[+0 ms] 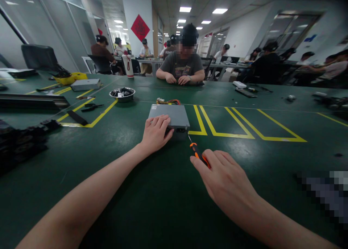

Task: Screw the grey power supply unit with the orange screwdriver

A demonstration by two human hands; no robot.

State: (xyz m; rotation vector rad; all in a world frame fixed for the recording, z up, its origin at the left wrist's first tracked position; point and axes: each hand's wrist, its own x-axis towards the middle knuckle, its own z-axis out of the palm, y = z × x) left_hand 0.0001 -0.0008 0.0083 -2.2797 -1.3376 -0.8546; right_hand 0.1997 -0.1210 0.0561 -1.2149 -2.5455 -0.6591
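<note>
A grey metal computer power supply (174,113) lies on the green table, its socket side facing me. Coloured cables (172,102) come out at its far side. My left hand (157,133) grips its near left part, fingers over the top and thumb against the near face. In my right hand (221,169) is a screwdriver (196,151) with an orange and black handle. Its thin shaft points up and left to the near right corner of the power supply. Whether the tip sits in a screw I cannot tell.
A metal bowl (122,94) with small parts stands behind on the left. Beyond it are another grey box (86,84) and a yellow container (70,78). Dark parts (23,144) pile up at left. Yellow tape (233,135) marks the table. A person (181,64) sits opposite.
</note>
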